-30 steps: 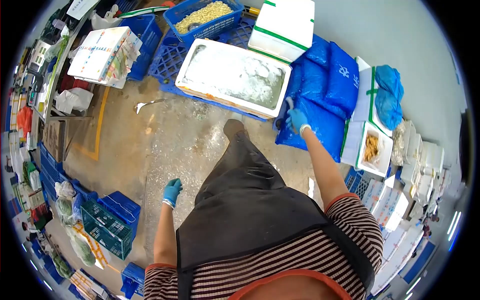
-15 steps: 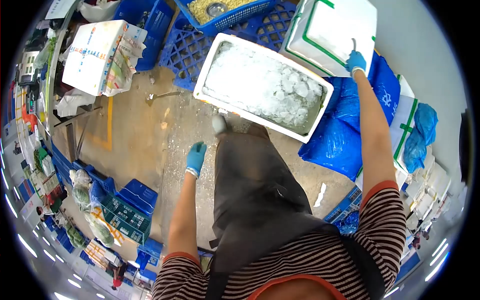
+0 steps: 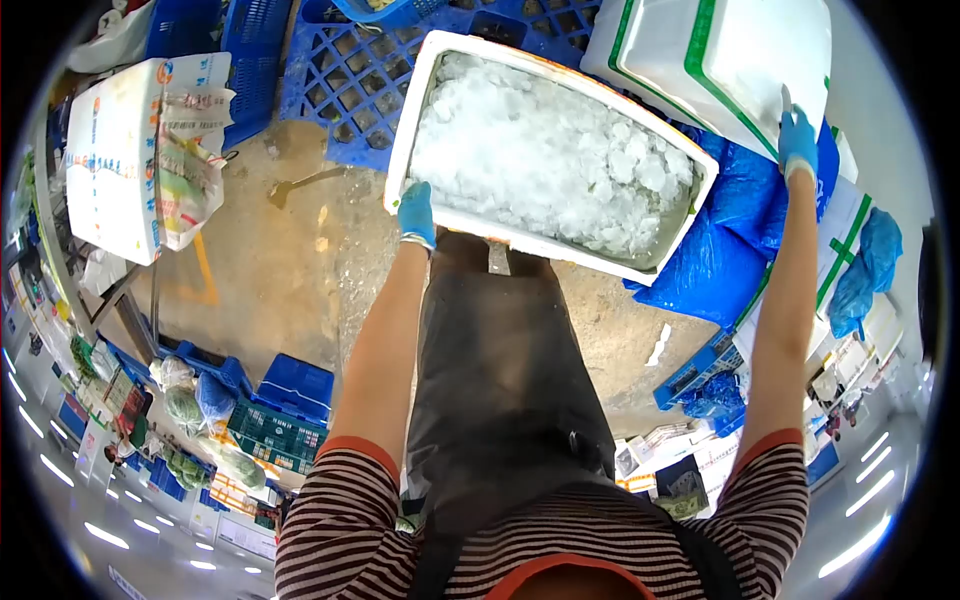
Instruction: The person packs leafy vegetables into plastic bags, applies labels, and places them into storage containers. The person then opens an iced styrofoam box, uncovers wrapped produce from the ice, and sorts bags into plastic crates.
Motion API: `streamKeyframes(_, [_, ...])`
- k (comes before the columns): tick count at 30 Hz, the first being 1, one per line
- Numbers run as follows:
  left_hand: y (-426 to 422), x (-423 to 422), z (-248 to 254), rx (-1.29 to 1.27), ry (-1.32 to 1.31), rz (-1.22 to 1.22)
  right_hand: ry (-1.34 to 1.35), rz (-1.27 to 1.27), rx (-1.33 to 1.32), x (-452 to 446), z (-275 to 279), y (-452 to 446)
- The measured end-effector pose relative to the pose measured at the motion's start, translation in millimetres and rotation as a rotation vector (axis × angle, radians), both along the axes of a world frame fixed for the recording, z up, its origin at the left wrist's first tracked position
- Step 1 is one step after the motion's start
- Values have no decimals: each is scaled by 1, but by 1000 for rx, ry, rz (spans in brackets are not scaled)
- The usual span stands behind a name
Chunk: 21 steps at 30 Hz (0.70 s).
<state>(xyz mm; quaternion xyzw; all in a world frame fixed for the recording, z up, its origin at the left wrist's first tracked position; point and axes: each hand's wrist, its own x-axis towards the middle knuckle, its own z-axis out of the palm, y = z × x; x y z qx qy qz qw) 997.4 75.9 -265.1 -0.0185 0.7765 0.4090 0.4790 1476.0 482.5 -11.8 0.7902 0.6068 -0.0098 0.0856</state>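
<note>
A white foam box (image 3: pixel 421 118) full of crushed ice (image 3: pixel 540 140) stands in front of my legs. My left hand (image 3: pixel 416 212), in a blue glove, grips the near rim at its left corner. At the upper right, my gloved right hand (image 3: pixel 797 140) is closed around what looks like a knife (image 3: pixel 786 98), its thin grey blade pointing away from me. That hand is against the side of a closed white foam box (image 3: pixel 765 60) sealed with green tape. The knife's handle is hidden in my fingers.
Blue plastic bags (image 3: pixel 705 265) lie to the right of the ice box. Behind it is a blue plastic pallet (image 3: pixel 345 75). A white carton (image 3: pixel 112 160) stands at the left, with blue and green crates (image 3: pixel 275 435) lower left.
My left hand has moved up and forward from beside my leg to the ice box's rim. My right hand stays by the taped box with the blade. The view has shifted.
</note>
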Motion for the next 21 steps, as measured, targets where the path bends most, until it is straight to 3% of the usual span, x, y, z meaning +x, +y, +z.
streamKeyframes(1, [7,0,-22,32,149,-35,-296,366,372,-24,7,-29])
streamKeyframes(4, [35,6,-24,-184,447,-179,199,448,490,-109,-4,-93])
streamKeyframes(5, [40,13,-23,-237,553,-220,487,241,82,-104,-53,-120])
streamKeyframes(7, [39,21,-40,-121,612,-140,810,463,-153,-196,-105,-172])
streamKeyframes(8, [43,21,-35,-112,578,-106,770,744,-205,-243,-125,-176])
streamKeyframes(11, [39,14,-46,-107,536,-118,794,998,-101,-337,-211,-174])
streamKeyframes(14, [41,21,-39,-187,629,-212,563,951,-153,-396,-271,-148])
streamKeyframes(18, [50,33,-34,-331,870,-285,398,980,-88,-398,-291,-152])
streamKeyframes(21, [52,29,-30,-230,823,-270,380,963,-259,-398,-284,-143])
